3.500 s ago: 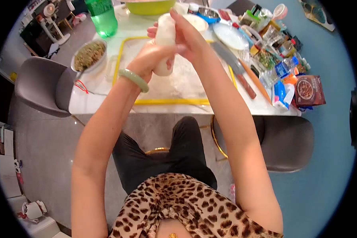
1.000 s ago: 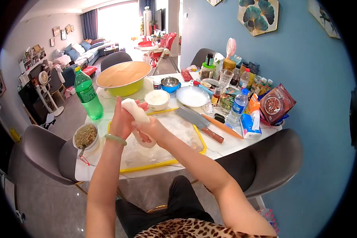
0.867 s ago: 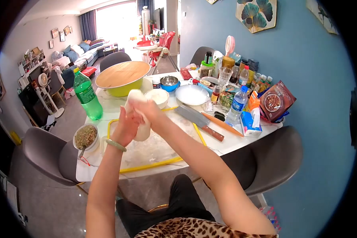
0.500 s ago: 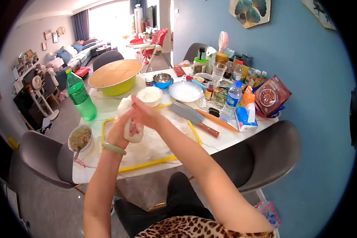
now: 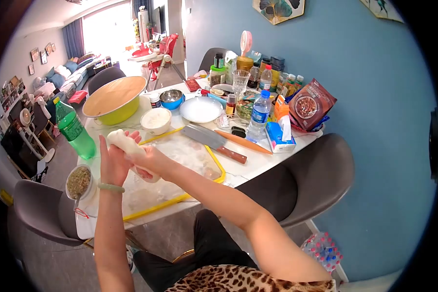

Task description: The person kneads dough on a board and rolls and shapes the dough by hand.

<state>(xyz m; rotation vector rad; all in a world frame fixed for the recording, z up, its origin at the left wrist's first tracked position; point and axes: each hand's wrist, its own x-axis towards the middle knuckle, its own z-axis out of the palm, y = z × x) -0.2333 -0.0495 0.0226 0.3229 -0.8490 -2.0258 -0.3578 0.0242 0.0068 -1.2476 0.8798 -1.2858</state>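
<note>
A long piece of white dough (image 5: 123,142) hangs in the air above the near left part of a floured mat with a yellow rim (image 5: 199,192). My right hand (image 5: 153,160) has its fingers wrapped round the dough's middle, and its lower end shows beneath them. My left hand (image 5: 113,163), with a pale green bangle at the wrist, cradles the upper part; its thumb points up and its fingertips show behind the dough. A bowl of chopped filling (image 5: 79,184) with a spoon stands left of my left hand.
A cleaver (image 5: 214,142) and an orange tapered stick (image 5: 243,141) lie across the mat's far right edge. Behind are a white bowl of flour (image 5: 155,120), a white plate (image 5: 201,110) and a covered green basin (image 5: 119,114). A green bottle (image 5: 73,129) stands left; bottles and packets crowd the right.
My view has swung to the right. My right hand now wraps round the dough, where its fingers were at the upper part before. The dough leans up to the left, and my left thumb is raised.
</note>
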